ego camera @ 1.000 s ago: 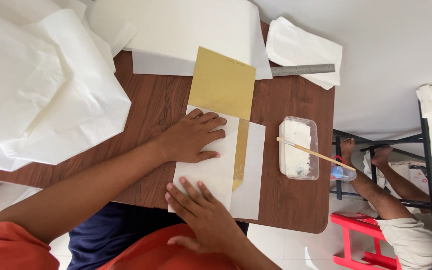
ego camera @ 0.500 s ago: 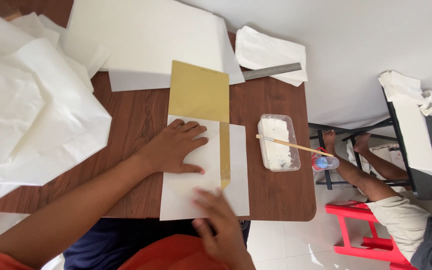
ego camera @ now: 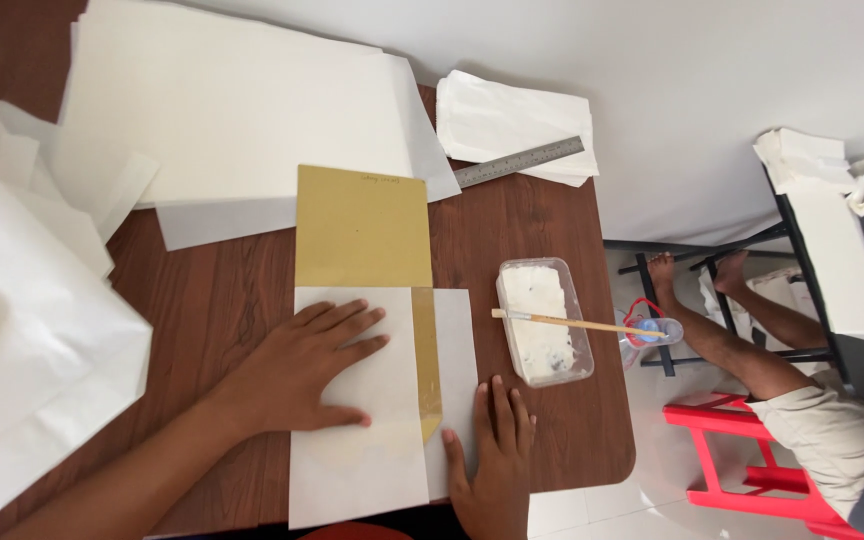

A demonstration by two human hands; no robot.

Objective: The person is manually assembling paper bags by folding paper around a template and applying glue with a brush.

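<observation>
Gold-yellow card (ego camera: 362,228), rectangular, lies flat on the brown wooden table (ego camera: 222,300), its far half bare and stretching away past the fingertips; faint handwriting at its far edge, too small to make out; white paper sheet (ego camera: 357,440) folded over the card's near half, a narrow gold strip showing between two white flaps.

Left hand (ego camera: 302,370) flat on the left flap, palm down, fingers (ego camera: 352,318) spread wide and straight, gripping nothing, only pressing on the paper; fingertips point toward the gold strip and stop just short of it.

Right hand (ego camera: 492,450) flat at the near right corner of the sheet, fingers together and extended away from the body, thumb on the right flap beside the gold strip; nothing grasped.

Beyond the right fingertips and a little to their right: clear plastic tub (ego camera: 544,322), rectangular, holding white paste; a wooden-handled brush (ego camera: 577,323) laid across its rim, handle sticking out past the table edge.

Farther off past both hands: steel ruler (ego camera: 518,162) lying at a slant, partly on a stack of white folded bags (ego camera: 517,118); large white sheets (ego camera: 232,110) beyond the left fingertips; crumpled white paper (ego camera: 22,330) well to the left of the left hand.

Off the table to the right: another person's legs (ego camera: 742,335), a red stool (ego camera: 752,450).
</observation>
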